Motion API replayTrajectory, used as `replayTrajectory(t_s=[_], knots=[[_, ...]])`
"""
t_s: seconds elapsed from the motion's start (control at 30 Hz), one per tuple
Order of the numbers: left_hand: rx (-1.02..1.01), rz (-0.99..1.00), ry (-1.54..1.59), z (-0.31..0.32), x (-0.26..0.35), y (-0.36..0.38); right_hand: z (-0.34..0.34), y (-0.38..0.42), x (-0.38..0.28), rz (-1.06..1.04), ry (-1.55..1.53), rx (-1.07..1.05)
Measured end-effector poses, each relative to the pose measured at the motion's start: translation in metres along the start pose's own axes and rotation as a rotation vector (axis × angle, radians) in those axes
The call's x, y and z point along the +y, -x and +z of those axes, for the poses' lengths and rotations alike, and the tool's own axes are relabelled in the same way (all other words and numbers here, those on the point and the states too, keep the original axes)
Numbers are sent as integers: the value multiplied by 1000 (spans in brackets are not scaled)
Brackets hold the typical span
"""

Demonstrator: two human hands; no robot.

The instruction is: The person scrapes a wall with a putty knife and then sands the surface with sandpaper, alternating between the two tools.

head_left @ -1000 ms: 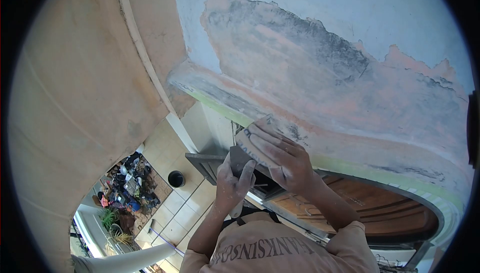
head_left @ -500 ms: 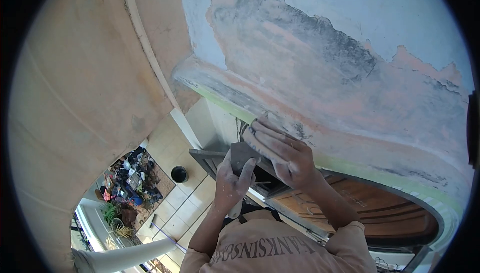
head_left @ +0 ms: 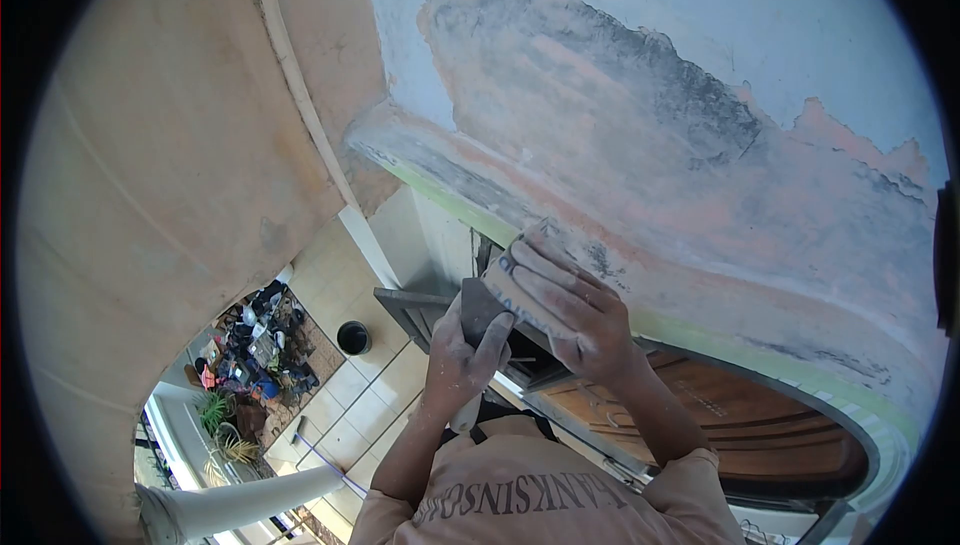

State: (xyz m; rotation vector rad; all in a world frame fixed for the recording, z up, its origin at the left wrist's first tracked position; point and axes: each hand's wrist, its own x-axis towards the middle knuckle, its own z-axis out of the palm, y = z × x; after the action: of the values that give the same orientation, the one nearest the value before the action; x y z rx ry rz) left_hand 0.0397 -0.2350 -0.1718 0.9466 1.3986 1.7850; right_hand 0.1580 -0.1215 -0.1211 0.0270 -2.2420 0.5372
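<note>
My left hand (head_left: 462,355) is closed around a scraper with a dark, flat blade (head_left: 484,307); its pale handle (head_left: 466,415) sticks out below the palm. Fingers of my right hand (head_left: 585,315) lie together over a folded piece of sandpaper (head_left: 512,290) with printed lettering on its back. Dust whitens both hands. The right fingertips are at the lower edge of the plaster moulding (head_left: 580,235), and the scraper blade is right beside the sandpaper.
Patchy, peeling wall (head_left: 600,75) rises above the moulding. Below are an arched wooden door (head_left: 740,415) and a dark shutter-like panel (head_left: 405,310). Far down on the tiled floor (head_left: 345,385) stand a black bucket (head_left: 353,338) and a heap of mixed items (head_left: 262,340). A white column (head_left: 240,507) stands lower left.
My right hand and the sandpaper have shifted slightly, and more of the lettering shows. My left hand keeps hold of the scraper. The whole view has moved a little.
</note>
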Motion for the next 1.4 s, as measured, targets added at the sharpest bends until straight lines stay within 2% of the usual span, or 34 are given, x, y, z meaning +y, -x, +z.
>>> replayTrajectory(t_s=[0.03,0.1,0.13,0.2,0.23,0.27,0.3,0.33,0.43,0.47,0.5,0.53,0.57,0.6,0.67,0.7,0.73,0.77,0.83,0.9,0.93,1.03,1.07,1.17,1.2,1.3,1.33,1.4], knots=[[6,-32,21,1,0,2,7,-1,-9,-93,-14,-82],[5,-88,51,0,2,4,8,5,14,-31,75,-132],[52,28,-71,-3,0,2,2,10,20,61,59,-93],[24,13,-41,-1,5,1,-6,14,29,240,22,-11],[7,2,-24,1,6,0,-1,8,20,125,4,-32],[-74,73,-139,-3,-7,-1,8,0,0,24,-18,-59],[-51,40,-104,-1,-5,0,14,-4,-11,-79,-40,-80],[-33,10,-76,-1,2,0,13,-2,2,-83,57,-152],[34,45,-117,-6,-2,1,-8,4,29,310,-27,-119],[21,32,-115,-5,-2,0,-1,5,22,175,-38,-7],[8,8,-112,-2,-2,1,5,0,11,102,-49,-59],[-100,635,-500,-13,-17,-8,11,-3,-1,37,-62,-111],[-51,452,-408,-15,-25,-5,14,-5,-6,-34,-72,-152],[-4,264,-318,-12,-20,1,9,-2,9,103,-66,-183],[50,-69,-60,-5,3,7,2,5,18,185,-126,-75],[12,67,-190,-9,-4,2,1,6,20,222,-154,-25],[-26,191,-319,-15,-19,-1,5,-3,3,-6,-55,20],[-67,299,-446,-17,-30,3,9,-1,3,-14,-62,-64],[-70,243,-340,-13,-26,7,17,0,10,-43,-65,-202],[-1,33,-173,-4,-15,7,6,4,21,92,-12,-121],[4,111,-181,-5,-22,7,3,5,22,168,9,-78],[-117,336,-386,-14,-39,5,14,0,-6,-63,-67,-129],[-99,154,-274,-14,-38,9,20,6,4,-66,-27,-132],[8,11,-106,-4,-3,9,4,22,31,320,-92,-149],[22,61,-144,-5,-10,7,7,14,18,144,-23,-48],[-28,188,-268,-13,-31,6,23,10,4,-62,-30,-113],[1,156,-232,-14,-29,9,18,17,18,111,-27,-154],[72,115,-158,-10,-15,10,10,21,25,323,-99,-52]])
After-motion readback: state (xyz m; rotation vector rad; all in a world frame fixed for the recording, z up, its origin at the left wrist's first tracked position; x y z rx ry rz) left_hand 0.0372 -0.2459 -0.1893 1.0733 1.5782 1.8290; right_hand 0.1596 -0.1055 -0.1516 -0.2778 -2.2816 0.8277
